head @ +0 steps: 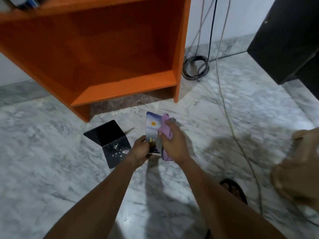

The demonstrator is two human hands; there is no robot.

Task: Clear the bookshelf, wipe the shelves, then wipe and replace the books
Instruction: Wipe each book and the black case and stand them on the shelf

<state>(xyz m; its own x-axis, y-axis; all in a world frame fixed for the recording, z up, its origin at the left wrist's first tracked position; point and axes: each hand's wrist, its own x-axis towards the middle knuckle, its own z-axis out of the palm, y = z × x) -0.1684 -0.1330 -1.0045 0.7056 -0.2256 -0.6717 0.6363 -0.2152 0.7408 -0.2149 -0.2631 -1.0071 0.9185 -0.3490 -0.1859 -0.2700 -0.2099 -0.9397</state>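
- Between your hands, the book stands upright; your left hand pinches its lower edge.
- Your right hand clutches the cloth against its cover.

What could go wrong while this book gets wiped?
The left hand grips the book only at its lower left edge, so the right hand pushing the cloth across it might knock it loose. The cable trailing over the floor near the sandalled foot could snag a step.
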